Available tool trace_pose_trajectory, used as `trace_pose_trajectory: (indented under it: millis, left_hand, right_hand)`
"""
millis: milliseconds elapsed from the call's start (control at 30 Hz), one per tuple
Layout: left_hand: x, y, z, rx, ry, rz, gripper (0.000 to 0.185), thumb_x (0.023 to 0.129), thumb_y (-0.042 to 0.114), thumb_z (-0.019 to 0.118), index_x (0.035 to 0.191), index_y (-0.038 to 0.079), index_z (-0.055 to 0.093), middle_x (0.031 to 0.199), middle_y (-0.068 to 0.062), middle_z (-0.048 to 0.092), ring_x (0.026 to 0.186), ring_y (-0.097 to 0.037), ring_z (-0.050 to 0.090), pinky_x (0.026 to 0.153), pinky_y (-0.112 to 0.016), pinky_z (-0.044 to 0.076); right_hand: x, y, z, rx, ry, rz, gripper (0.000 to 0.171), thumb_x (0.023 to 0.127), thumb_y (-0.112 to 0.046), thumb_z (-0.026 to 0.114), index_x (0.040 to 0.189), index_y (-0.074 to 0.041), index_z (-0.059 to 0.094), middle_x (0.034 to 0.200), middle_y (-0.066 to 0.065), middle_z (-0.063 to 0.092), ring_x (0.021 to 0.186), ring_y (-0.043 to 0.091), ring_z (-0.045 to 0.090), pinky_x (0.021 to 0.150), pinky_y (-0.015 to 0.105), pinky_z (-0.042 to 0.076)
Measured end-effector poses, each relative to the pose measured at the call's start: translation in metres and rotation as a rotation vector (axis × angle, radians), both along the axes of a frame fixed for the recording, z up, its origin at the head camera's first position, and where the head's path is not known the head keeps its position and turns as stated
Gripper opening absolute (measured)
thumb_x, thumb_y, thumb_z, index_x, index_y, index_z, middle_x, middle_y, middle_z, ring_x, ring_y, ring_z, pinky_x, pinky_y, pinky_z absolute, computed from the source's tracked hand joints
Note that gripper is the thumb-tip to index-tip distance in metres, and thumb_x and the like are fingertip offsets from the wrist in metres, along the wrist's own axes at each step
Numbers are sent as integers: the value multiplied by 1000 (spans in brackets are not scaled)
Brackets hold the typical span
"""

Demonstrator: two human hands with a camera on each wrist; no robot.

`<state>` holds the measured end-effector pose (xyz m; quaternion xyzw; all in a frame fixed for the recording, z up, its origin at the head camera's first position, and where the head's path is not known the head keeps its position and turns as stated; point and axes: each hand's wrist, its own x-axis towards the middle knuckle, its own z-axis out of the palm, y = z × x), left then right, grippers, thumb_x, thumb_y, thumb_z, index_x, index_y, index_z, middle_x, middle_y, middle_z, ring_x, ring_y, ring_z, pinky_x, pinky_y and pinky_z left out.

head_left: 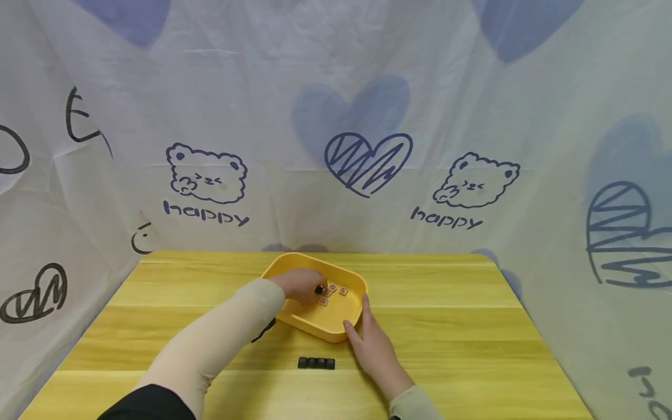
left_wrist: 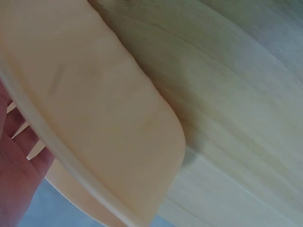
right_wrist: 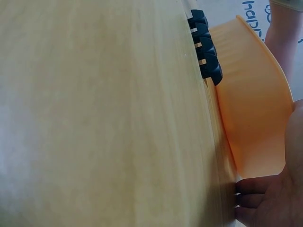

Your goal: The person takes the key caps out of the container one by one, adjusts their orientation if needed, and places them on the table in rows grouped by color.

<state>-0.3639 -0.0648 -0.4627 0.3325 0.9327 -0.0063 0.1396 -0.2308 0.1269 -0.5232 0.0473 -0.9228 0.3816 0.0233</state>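
A yellow tray sits mid-table and holds several small reddish square tiles. My left hand reaches into the tray from the left and pinches a small black piece at its fingertips. My right hand holds the tray's near right corner, thumb on the rim and fingers against the outer wall. The left wrist view shows only the tray's outer wall and a few fingers. In the right wrist view my right hand's fingers curl at the foot of the tray.
A row of black pieces lies on the wooden table just in front of the tray, also visible as black pieces in the right wrist view. A white printed cloth backs and flanks the table.
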Motion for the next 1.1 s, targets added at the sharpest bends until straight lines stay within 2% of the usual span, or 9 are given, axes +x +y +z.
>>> trace_pose_trajectory:
  millis: [200,533,733,800,933,1100]
  left_hand:
    - [2,-7,-3,29,91,-108,20,90,12,71,109,15,74,105,0,69,94,-16,63,86,-34,50]
    - [12,-4,-7,47,96,-170,18,86,8,75,101,18,75,94,5,68,84,-10,60,79,-28,51]
    - [15,-6,-10,15,111,-199,25,86,3,72,106,17,74,96,4,68,85,-11,62,78,-27,51]
    - [16,-8,-10,33,118,-201,24,86,3,73,106,16,74,95,3,68,84,-12,61,77,-27,51]
    - [20,-12,-3,120,134,-217,18,85,2,74,99,13,77,91,1,67,82,-13,62,76,-27,52]
    - [34,-18,11,200,152,-244,17,84,2,74,99,8,78,87,-1,64,77,-13,57,74,-26,51]
  right_hand:
    - [1,-1,0,0,4,0,76,102,-42,47,156,-6,7,150,25,34,130,43,42,106,53,33]
    - [0,-1,-1,-7,4,2,76,102,-40,47,156,-6,7,149,25,35,130,42,43,106,53,34]
    - [-1,-1,-4,-8,-8,-4,76,102,-41,47,156,-7,6,150,24,35,131,41,42,106,53,33]
    - [-1,-2,-5,-13,-12,-8,76,102,-41,47,157,-7,6,150,24,35,131,41,41,106,53,33]
    - [-1,-2,-5,-9,-16,-10,77,102,-41,47,157,-8,5,151,23,33,132,41,41,107,54,32]
    - [1,-2,-3,-10,-13,-5,77,102,-40,47,157,-8,4,151,23,33,132,41,40,107,54,32]
